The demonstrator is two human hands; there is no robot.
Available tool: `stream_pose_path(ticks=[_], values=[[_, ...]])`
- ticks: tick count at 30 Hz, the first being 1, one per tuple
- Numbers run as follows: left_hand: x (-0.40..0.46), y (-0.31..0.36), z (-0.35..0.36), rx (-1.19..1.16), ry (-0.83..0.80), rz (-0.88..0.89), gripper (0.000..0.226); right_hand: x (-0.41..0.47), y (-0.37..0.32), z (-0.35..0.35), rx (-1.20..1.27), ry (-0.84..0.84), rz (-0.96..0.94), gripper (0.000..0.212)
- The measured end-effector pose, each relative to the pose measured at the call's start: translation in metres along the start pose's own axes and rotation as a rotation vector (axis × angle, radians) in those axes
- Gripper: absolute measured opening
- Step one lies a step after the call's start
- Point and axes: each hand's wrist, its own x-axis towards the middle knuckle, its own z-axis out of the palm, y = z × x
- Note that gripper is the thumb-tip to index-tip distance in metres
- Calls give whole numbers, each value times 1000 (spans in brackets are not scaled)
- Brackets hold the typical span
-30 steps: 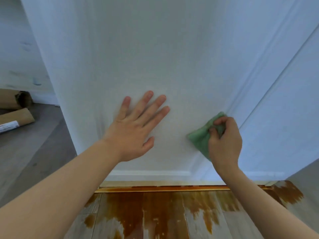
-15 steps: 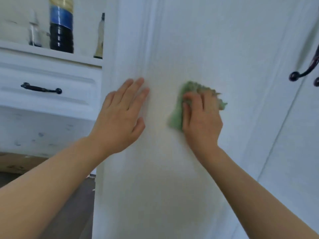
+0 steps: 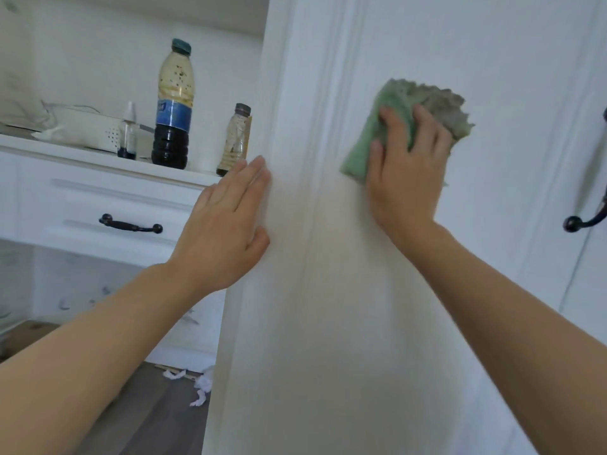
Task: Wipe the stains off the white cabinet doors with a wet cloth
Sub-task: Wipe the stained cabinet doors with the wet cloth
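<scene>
- One green cloth (image 3: 394, 126), one tall white cabinet door (image 3: 328, 290) filling the middle of the view, and two bare hands on it.
- The right hand (image 3: 407, 178) lies palm-down over the cloth, fingers (image 3: 423, 126) spread across it, pressing it flat against the door's panel; the cloth's grey, frayed upper edge sticks out above the fingertips.
- The left hand (image 3: 226, 224) is flat and open, fingers together, holding nothing, resting on the door's left edge beside the moulding.
- Both forearms reach up from the bottom corners.
- To the left, a white shelf (image 3: 98, 156) above a drawer (image 3: 82, 205) carries three bottles: a large bottle (image 3: 174, 103) with a blue label, a small brown-capped bottle (image 3: 237, 139), and a tiny dropper bottle (image 3: 128, 131), next to a white perforated basket (image 3: 82, 128).
- One dark drawer handle (image 3: 130, 223); a dark door handle (image 3: 588, 218) at the right edge.
- Crumpled white paper scraps (image 3: 197, 382) lie on the grey floor.
</scene>
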Motion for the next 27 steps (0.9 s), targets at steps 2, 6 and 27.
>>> stream_pose_path(ticks=[2,6,27], values=[[-2,-4,0,2,20,5,66,-23,-17,14,-42,51,-100,34],[-25,-10,6,-7,-4,-17,66,-151,-29,-2,44,-214,-451,45],[-60,-5,25,-68,-58,-33,63,-201,-31,-23,-41,-498,-477,45]])
